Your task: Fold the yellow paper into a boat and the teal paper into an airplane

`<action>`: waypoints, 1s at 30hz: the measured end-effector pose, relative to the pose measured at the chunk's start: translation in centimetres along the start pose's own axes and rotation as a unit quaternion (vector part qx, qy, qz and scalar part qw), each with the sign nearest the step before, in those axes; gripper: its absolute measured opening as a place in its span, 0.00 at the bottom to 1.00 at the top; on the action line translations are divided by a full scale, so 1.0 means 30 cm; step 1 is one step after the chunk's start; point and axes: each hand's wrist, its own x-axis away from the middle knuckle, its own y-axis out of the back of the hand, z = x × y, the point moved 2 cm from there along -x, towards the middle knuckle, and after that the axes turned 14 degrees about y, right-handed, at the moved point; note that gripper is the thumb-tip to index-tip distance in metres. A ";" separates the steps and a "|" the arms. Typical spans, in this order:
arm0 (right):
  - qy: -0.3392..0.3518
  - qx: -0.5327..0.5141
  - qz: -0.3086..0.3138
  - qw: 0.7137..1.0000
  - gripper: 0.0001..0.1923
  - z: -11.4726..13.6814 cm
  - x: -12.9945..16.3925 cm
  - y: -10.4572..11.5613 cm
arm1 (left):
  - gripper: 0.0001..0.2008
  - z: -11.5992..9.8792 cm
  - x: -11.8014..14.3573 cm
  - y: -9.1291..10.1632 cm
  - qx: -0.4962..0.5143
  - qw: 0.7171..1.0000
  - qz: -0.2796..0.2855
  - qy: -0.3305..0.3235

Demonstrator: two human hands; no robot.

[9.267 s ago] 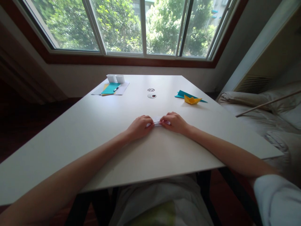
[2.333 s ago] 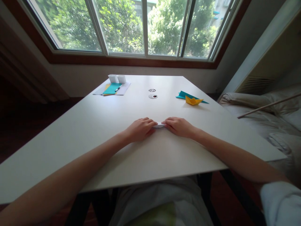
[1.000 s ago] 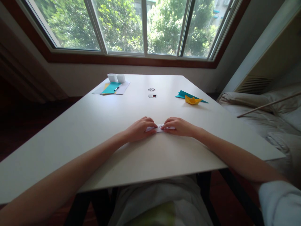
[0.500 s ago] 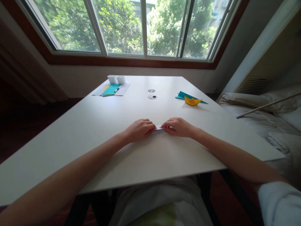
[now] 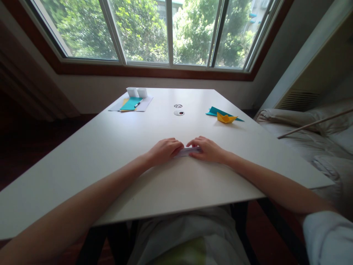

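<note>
- Left hand (image 5: 164,150) is curling loosely, fingertips pressing one end of the small white folded paper piece (image 5: 188,151).
- Right hand (image 5: 207,149) is pinning the other end flat, fingers bent.
- The paper is lying between both hands on the white rectangular table (image 5: 110,147), mid-table.
- A yellow folded paper boat (image 5: 225,117) is sitting far right.

The folded paper (image 5: 188,151) is mostly hidden under the left hand (image 5: 164,150) and right hand (image 5: 207,149), so its shape cannot be told. The pen (image 5: 136,104) on the far sheets is too small to make out, and the bed (image 5: 317,140) is cut off by the right edge.
</note>
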 end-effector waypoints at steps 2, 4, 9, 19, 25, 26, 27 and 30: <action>-0.007 -0.020 -0.003 1.000 0.16 -0.004 -0.002 -0.003 | 0.11 0.007 -0.005 -0.007 0.018 0.999 -0.017 0.029; -0.010 -0.030 -0.016 0.999 0.19 -0.009 -0.002 -0.005 | 0.12 0.014 -0.012 -0.019 0.044 0.997 -0.033 0.051; -0.013 -0.034 -0.033 0.999 0.18 -0.026 0.004 -0.014 | 0.11 0.014 -0.024 -0.046 0.042 0.997 -0.034 0.060; -0.021 0.004 -0.016 1.000 0.13 -0.033 0.015 -0.026 | 0.12 -0.063 0.028 -0.013 -0.128 0.991 -0.022 0.022; -0.049 0.009 -0.018 0.999 0.14 -0.053 0.012 -0.033 | 0.22 -0.117 0.078 -0.022 -0.131 0.989 0.044 0.050; -0.049 0.024 -0.014 0.998 0.14 -0.046 0.011 -0.033 | 0.24 -0.118 0.081 -0.025 -0.131 0.988 0.052 0.060; -0.045 0.039 -0.006 0.998 0.15 -0.035 0.009 -0.034 | 0.25 -0.118 0.083 -0.029 -0.130 0.987 0.062 0.070; -0.031 0.050 0.057 0.997 0.22 0.014 0.009 -0.048 | 0.31 -0.120 0.087 -0.039 -0.125 0.983 0.095 0.097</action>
